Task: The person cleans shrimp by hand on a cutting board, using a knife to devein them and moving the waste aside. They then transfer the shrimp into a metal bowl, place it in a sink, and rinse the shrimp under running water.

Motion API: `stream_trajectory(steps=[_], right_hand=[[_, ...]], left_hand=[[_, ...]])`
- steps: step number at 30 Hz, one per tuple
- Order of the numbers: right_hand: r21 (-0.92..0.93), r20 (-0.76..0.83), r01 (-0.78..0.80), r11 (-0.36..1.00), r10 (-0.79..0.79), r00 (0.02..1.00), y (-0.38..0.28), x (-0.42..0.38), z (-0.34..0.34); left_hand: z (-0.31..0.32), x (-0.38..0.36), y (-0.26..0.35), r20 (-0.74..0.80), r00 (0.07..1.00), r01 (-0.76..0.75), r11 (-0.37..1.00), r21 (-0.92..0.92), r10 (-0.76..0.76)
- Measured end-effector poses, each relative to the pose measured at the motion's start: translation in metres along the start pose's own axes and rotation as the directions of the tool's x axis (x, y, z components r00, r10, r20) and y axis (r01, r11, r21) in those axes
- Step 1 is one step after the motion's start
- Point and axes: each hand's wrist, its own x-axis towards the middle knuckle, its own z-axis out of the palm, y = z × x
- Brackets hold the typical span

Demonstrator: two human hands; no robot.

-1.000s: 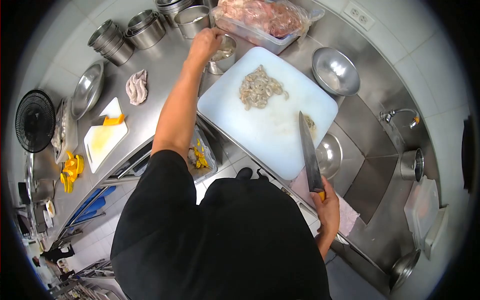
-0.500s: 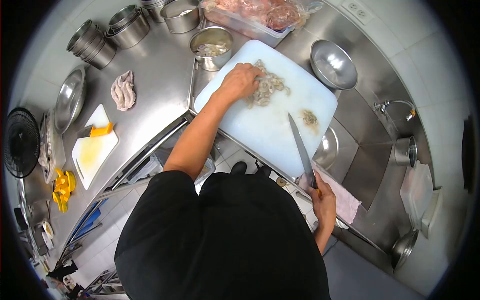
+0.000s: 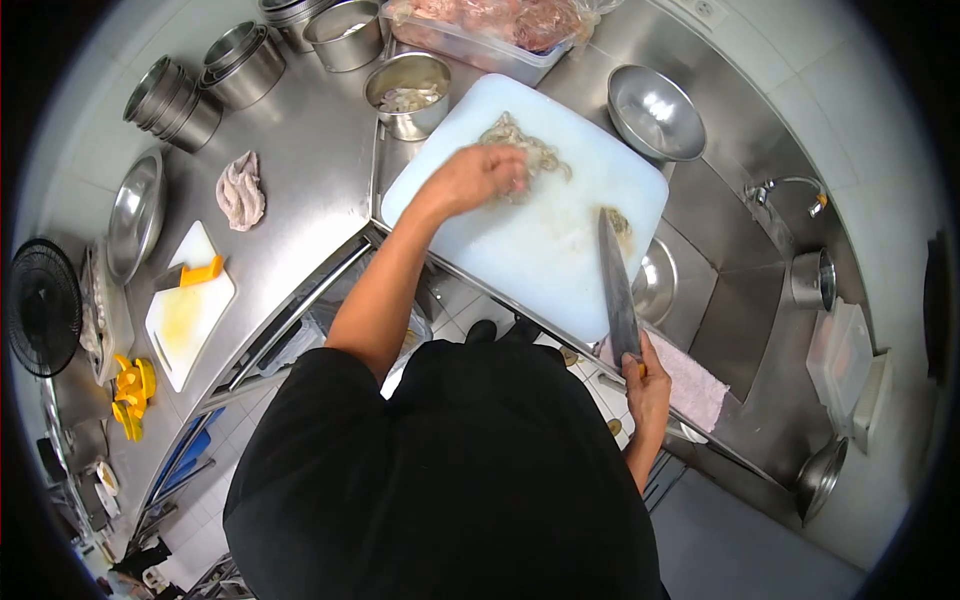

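Observation:
My left hand point(image 3: 478, 180) is above the white cutting board point(image 3: 540, 250), its fingers curled and blurred by motion; what they hold, if anything, I cannot make out. Just beyond it lies a pile of greyish, translucent peeled shrimp point(image 3: 508, 132), partly covered by the hand. My right hand point(image 3: 648, 392) grips the handle of a large kitchen knife point(image 3: 617, 290) at the board's near right edge. The blade points away from me, its tip beside a small heap of dark scraps point(image 3: 621, 224). A steel pot point(image 3: 412, 124) with pale pieces inside stands behind the board.
A steel bowl point(image 3: 657, 113) stands right of the board, above the sink point(image 3: 735, 330). A pink cloth point(image 3: 690, 386) drapes the sink's front edge. Behind sits a plastic tub point(image 3: 470, 55) of bagged meat. Leftward are a crumpled cloth point(image 3: 240, 192) and a smaller board point(image 3: 190, 325) with a yellow-handled knife.
My left hand has drawn back from the shrimp towards me and left, uncovering more of the pile. My right hand has swung the knife rightward, bringing its tip up to the scraps.

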Motion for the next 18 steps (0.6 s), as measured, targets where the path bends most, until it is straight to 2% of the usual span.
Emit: stream_trajectory(steps=[2, 4, 5, 7, 8, 10, 11, 14, 15, 18], right_hand=[[-0.017, 0.000, -0.017, 1.000, 0.017, 1.000, -0.003, 0.002, 0.000], [-0.062, -0.002, -0.006, 0.998, 0.006, 1.000, -0.004, 0.001, -0.002], [-0.126, -0.032, 0.086, 0.988, -0.091, 0.995, 0.001, 0.003, -0.001], [-0.256, -0.071, 0.247, 0.934, -0.273, 0.959, 0.015, 0.005, 0.001], [-0.240, -0.083, 0.215, 0.947, -0.241, 0.967, 0.021, 0.004, 0.001], [-0.199, -0.103, 0.156, 0.968, -0.179, 0.978, 0.009, 0.005, 0.001], [-0.175, -0.061, 0.009, 0.984, -0.020, 0.998, -0.005, 0.002, -0.004], [-0.073, 0.021, -0.033, 0.997, 0.034, 0.999, -0.026, 0.006, -0.007], [-0.080, 0.017, 0.065, 0.995, -0.064, 0.998, -0.024, 0.011, -0.005], [-0.188, 0.072, 0.004, 0.982, 0.010, 0.997, -0.049, 0.025, -0.004]], left_hand=[[0.017, -0.010, 0.007, 0.244, 0.969, 0.094, 0.971, -0.222, -0.038], [0.031, -0.014, 0.005, 0.280, 0.956, 0.155, 0.959, -0.238, -0.085], [0.036, -0.014, 0.002, 0.297, 0.948, 0.187, 0.952, -0.243, -0.111], [0.046, -0.008, -0.005, 0.222, 0.968, 0.106, 0.992, 0.063, -0.118], [0.050, -0.007, -0.009, 0.190, 0.976, 0.068, 0.973, 0.220, -0.111], [0.055, -0.008, -0.010, 0.031, 0.999, 0.002, 0.816, 0.578, -0.025], [0.057, -0.008, -0.010, -0.036, 0.998, -0.007, 0.687, 0.727, 0.047], [0.051, -0.012, -0.012, -0.076, 0.985, -0.060, 0.710, 0.701, 0.157], [0.052, -0.013, -0.011, -0.077, 0.983, -0.070, 0.734, 0.676, 0.165], [0.057, -0.010, -0.008, -0.061, 0.977, -0.125, 0.777, 0.617, 0.206]])
